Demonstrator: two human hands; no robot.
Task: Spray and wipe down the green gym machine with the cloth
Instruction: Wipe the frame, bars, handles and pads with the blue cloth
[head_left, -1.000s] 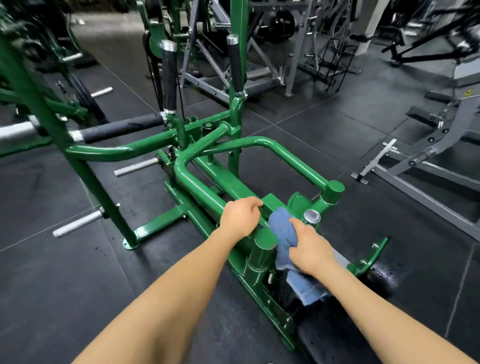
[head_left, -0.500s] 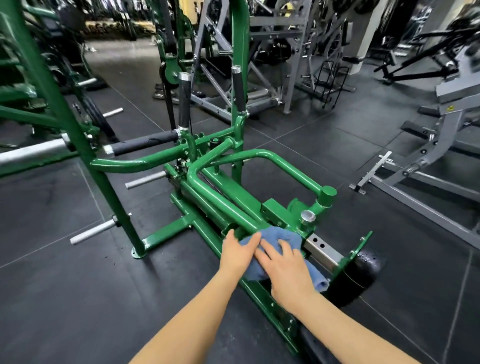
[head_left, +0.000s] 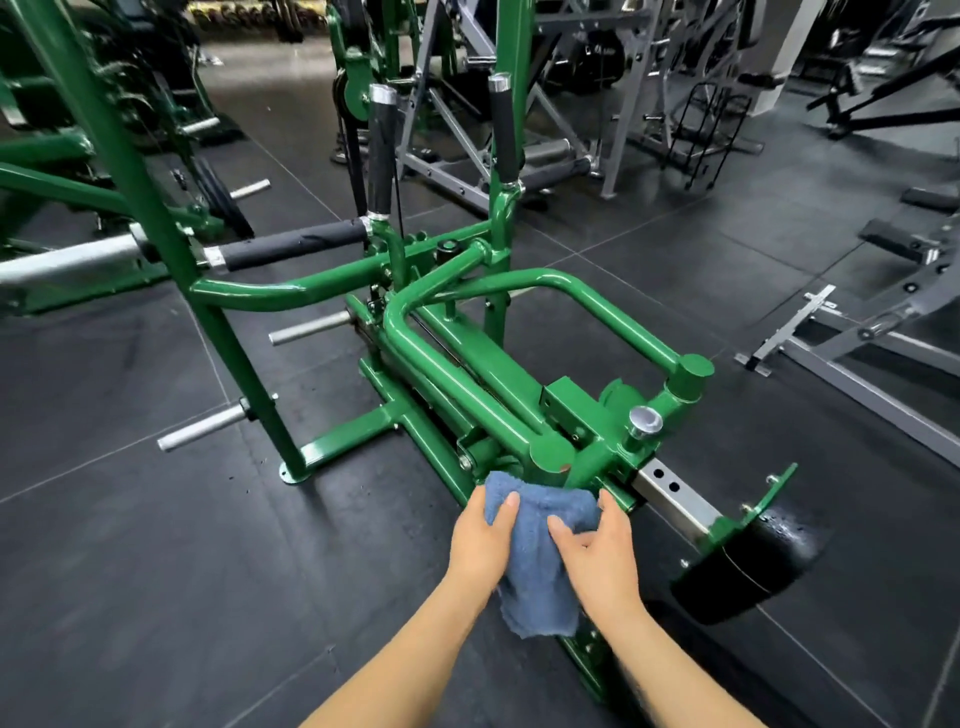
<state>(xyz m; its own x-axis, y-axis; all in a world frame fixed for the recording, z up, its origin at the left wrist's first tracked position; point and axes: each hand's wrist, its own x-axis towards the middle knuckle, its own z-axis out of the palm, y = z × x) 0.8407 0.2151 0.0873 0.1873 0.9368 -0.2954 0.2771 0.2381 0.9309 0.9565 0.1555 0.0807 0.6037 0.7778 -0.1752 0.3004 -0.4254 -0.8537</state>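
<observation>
Holding the blue cloth (head_left: 540, 551) between left hand (head_left: 480, 540) and right hand (head_left: 602, 556).

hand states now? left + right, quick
Left hand: grips the blue cloth, thumb on top.
Right hand: pinches the same cloth at its right edge.

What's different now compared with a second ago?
The left hand let go of the green tube and joined the right hand on the cloth. Both now grip it, lower down at the near end of the machine. The machine itself stayed put.
</observation>
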